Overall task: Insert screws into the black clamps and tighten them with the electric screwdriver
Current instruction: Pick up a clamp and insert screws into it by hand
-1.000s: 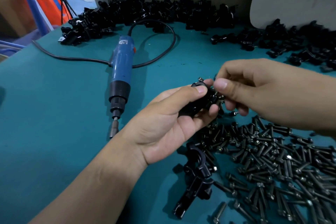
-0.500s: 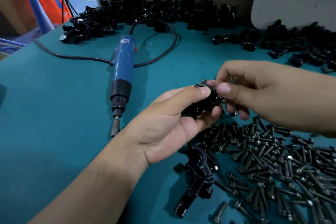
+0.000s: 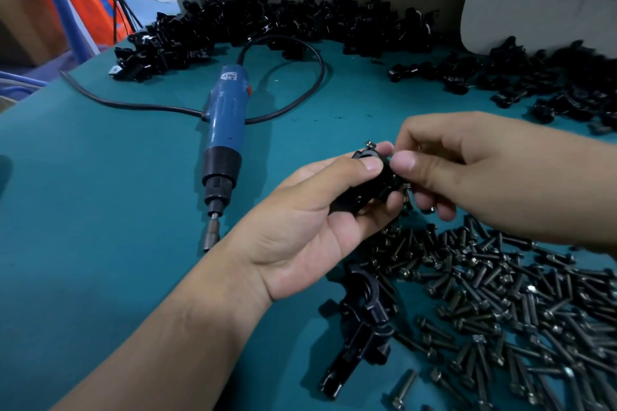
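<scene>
Our left hand (image 3: pixel 310 227) grips a black clamp (image 3: pixel 374 187) with a screw (image 3: pixel 370 144) standing in it; our right hand (image 3: pixel 467 173), fingers curled, pinches the clamp's edge.

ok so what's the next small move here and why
Probably push the screw fully in first: the right hand seems to pinch it at the side of the black clamp gripped by the left hand. Another screw head already stands proud on top, and the electric screwdriver lies on the table, untouched, so picking it up likely comes after.
</scene>
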Motion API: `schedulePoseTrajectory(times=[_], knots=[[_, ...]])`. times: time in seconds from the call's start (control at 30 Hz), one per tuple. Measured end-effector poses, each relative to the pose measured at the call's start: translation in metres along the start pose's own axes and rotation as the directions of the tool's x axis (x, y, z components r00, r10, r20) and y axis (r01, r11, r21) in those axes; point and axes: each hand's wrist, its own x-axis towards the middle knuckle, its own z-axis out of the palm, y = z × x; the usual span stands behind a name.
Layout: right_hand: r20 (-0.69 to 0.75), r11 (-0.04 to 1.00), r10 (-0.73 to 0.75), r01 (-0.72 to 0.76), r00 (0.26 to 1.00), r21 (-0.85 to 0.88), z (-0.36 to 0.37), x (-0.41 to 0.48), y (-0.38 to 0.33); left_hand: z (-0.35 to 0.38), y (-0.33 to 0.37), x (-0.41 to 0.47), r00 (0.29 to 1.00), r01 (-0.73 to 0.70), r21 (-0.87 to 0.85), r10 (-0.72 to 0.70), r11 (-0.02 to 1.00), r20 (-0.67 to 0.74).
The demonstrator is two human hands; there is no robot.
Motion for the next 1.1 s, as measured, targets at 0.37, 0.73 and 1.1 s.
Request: schedulePoseTrajectory(times=[0.37, 0.73, 1.1], knots=[[-0.008, 0.998, 0.059, -0.059, 0.998, -0.034, -0.001, 0.001, -0.003, 0.001, 0.0, 0.0, 1.0, 0.004, 0.006, -0.005, 1.0, 0.025], [-0.03, 0.991, 0.048, -0.052, 0.998, -0.123, 0.002, 0.001, -0.004, 0.001, -0.001, 0.002, 1.0, -0.002, 0.007, 0.001, 1.0, 0.026], [-0.262, 0.986, 0.117, -0.08, 0.958, 0.145, 0.003, -0.003, -0.025, 0.006, 0.066, -0.024, 0.975, -0.209, -0.167, 0.194, 0.964, -0.105]])
